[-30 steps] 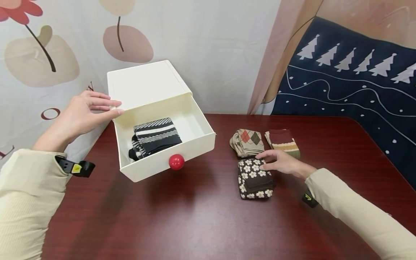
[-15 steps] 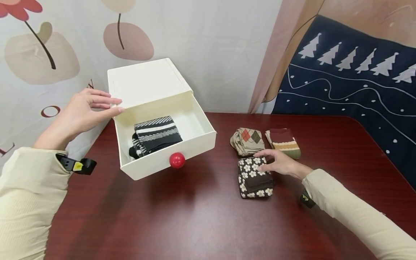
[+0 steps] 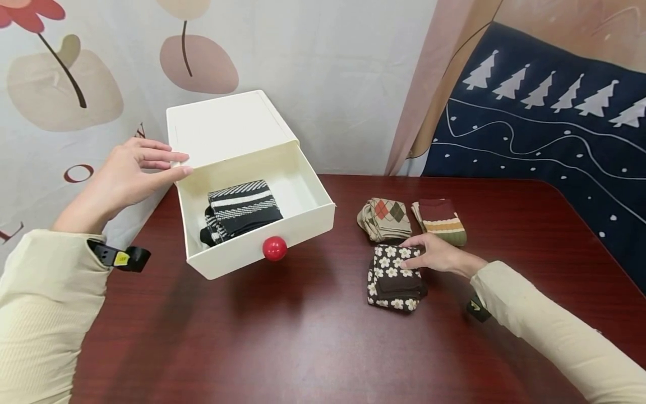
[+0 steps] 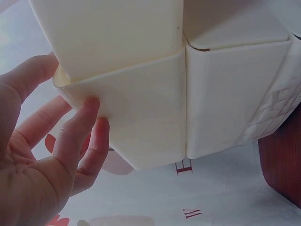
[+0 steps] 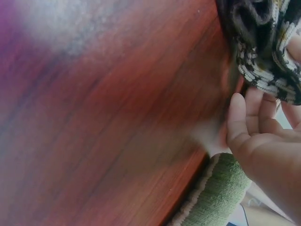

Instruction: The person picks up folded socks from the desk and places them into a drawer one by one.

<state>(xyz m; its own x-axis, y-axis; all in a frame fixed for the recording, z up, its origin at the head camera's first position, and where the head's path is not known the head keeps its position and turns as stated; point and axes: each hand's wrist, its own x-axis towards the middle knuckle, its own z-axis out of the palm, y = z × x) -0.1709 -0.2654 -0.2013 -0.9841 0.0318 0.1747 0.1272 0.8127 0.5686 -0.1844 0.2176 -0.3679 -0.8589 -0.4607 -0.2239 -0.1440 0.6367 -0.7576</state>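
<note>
My left hand [image 3: 126,171] rests on the near left corner of a white drawer box [image 3: 227,129], its drawer [image 3: 313,221] pulled out. In the left wrist view, my thumb touches the front edge while two fingertips press the side wall. Inside lie folded black-and-white striped socks [image 3: 247,207]. With its thumb on top and fingers at the far edge, my right hand [image 3: 441,255] pinches dark brown flowered socks [image 3: 396,280], folded, on the table; these socks [image 5: 263,70] show partly in the right wrist view. Beyond them are folded argyle socks [image 3: 386,219] and maroon, yellow and green socks [image 3: 441,219].
A red round knob [image 3: 275,248] sticks out from the drawer front. Below the drawer box, the left wrist view shows a second white box [image 4: 235,99]. The dark red table [image 3: 313,336] backs onto a printed curtain [image 3: 328,84] and a navy cloth with white trees [image 3: 535,134].
The flowered socks have turned slightly and their near end has shifted left, with my right fingers on them. My left hand and the drawer have stayed put.
</note>
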